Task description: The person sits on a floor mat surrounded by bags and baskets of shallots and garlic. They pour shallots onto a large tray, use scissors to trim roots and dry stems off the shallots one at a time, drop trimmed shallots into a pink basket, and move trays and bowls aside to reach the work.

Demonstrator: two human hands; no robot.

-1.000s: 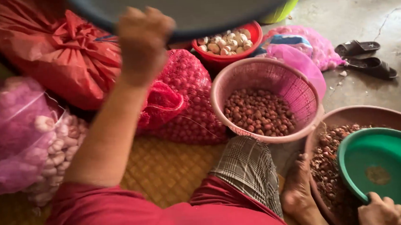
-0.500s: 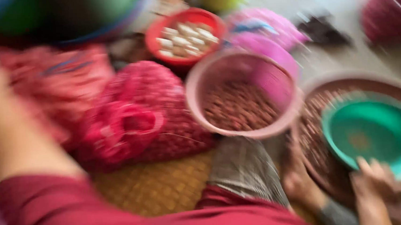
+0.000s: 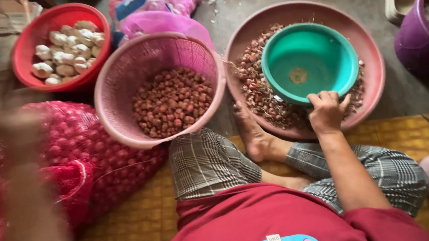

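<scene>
Over the wide pink tray (image 3: pixel 370 49) of shallots, the right hand (image 3: pixel 327 110) pinches the green bowl's (image 3: pixel 308 61) near rim. Beside it, the pink basket (image 3: pixel 121 81) nearly touches the tray's edge. Left hand (image 3: pixel 9 130) is blurred; its grip cannot be told.

Left hand (image 3: pixel 8 125) (motion-blurred), grip unreadable

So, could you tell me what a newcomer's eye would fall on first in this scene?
Probably the green bowl, gripped at its near rim by the right hand and resting in a wide brown basin of small reddish bulbs and husks. Left of it stands a pink basket holding more reddish bulbs, with a red bowl of white garlic behind it. The left hand is a blur at far left, over a red mesh sack.
</scene>
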